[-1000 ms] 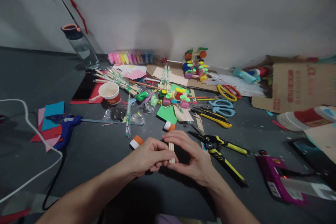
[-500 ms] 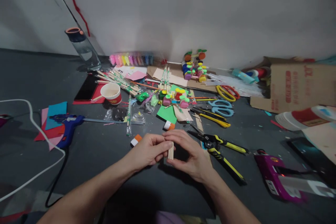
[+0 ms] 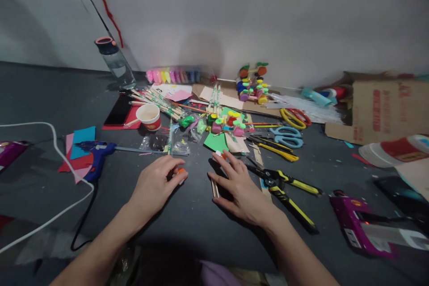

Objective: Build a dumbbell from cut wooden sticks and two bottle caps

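The right hand has its fingers spread wide over the table; the short sticks lie side by side in the gap between its thumb and pointing finger, the thumb by their near end and the finger by their far end, maybe so they line up straight; I cannot tell if it pinches them; the left hand has its fingers curled in narrow, and its thumb and fingertips seem to hold one orange and white block, likely by the sides for a light grip; the other orange block is just past the sticks, by the right hand's longer fingertips, and partly hidden; the big cutters lie beside the right hand, maybe to be easy to reach; farther back are the green paper, the paper cup and the water bottle
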